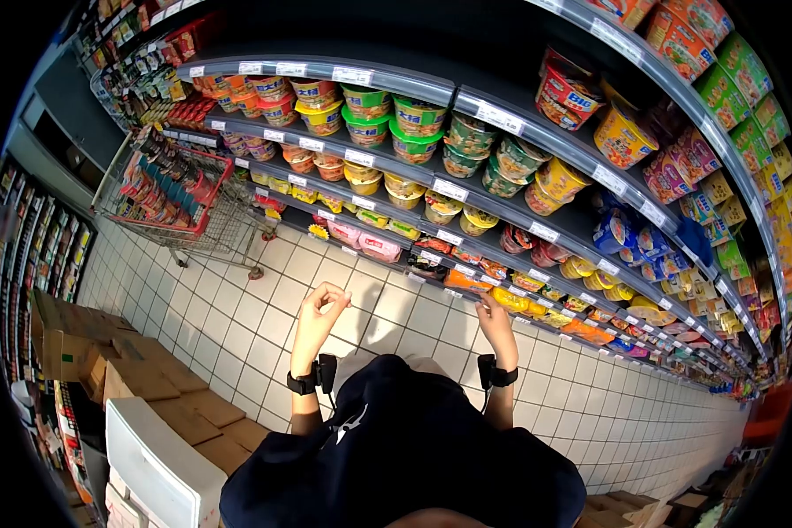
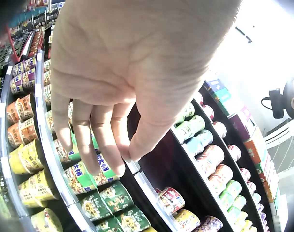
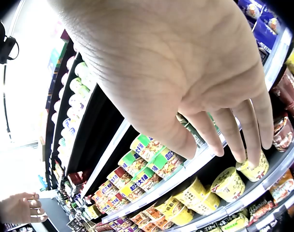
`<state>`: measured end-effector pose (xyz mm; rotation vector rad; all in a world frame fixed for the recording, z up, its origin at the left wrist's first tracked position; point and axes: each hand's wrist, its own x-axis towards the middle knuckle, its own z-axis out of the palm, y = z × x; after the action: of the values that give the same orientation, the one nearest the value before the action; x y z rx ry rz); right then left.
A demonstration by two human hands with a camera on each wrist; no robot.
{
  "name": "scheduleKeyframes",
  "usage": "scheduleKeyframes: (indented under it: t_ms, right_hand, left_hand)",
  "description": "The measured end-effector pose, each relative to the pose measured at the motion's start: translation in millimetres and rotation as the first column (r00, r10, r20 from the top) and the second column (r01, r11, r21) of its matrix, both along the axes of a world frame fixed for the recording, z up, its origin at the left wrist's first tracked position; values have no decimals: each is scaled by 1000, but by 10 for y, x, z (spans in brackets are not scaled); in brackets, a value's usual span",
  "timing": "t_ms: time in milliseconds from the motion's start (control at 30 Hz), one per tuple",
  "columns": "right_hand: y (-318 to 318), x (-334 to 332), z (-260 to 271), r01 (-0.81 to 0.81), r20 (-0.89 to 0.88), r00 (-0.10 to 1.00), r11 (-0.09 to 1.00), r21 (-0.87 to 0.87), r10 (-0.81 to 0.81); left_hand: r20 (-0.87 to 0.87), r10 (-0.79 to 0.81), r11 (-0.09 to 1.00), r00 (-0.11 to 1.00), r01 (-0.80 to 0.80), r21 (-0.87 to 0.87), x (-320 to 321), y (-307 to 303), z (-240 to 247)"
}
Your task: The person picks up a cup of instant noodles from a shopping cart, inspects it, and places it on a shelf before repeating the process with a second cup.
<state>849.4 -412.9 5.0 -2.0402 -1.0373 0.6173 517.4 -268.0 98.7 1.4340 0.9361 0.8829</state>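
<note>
The left hand point(image 1: 319, 315) and right hand point(image 1: 499, 332) are relaxed and empty near shelves point(image 1: 421, 85) where noodle tubs point(image 1: 414, 148) stand stacked, probably to save space.

I'm extending two bare forearms forward from a dark navy top, a black camera strapped round each wrist, with the bare left hand point(image 1: 322, 310) and the bare right hand point(image 1: 496, 324) hovering well apart. On the left, the thumb tip is meeting or nearly meeting the index fingertip, while the other fingers are hanging relaxed. On the right, the thumb is standing apart from four loosely extended, slightly spread fingers.
</note>
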Motion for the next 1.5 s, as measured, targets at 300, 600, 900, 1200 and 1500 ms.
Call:
scheduleKeyframes:
  t_ms: [300,600,900,1200,1500]
  right_hand:
    - [843,-772,-92,-215,-3,976,976,39,216]
    - [1818,-1682,-19,-435,-38,900,900,11,435]
    - [2615,-2689,-63,-599,-7,799,798,69,601]
    - [3074,-3329,-342,-634,-22,771,770,65,637]
    - [3447,-3900,-368,-741,-10,671,669,-57,742]
  left_hand:
    - [-49,170,984,984,-166,63,-943,246,64]
    - [-87,419,908,904,-417,37,-2123,218,-209]
    - [-96,570,822,816,-568,50,-3023,280,-291]
    - [-128,619,785,775,-614,83,-3611,471,-231]
    - [-151,718,689,680,-725,14,-4073,242,-440]
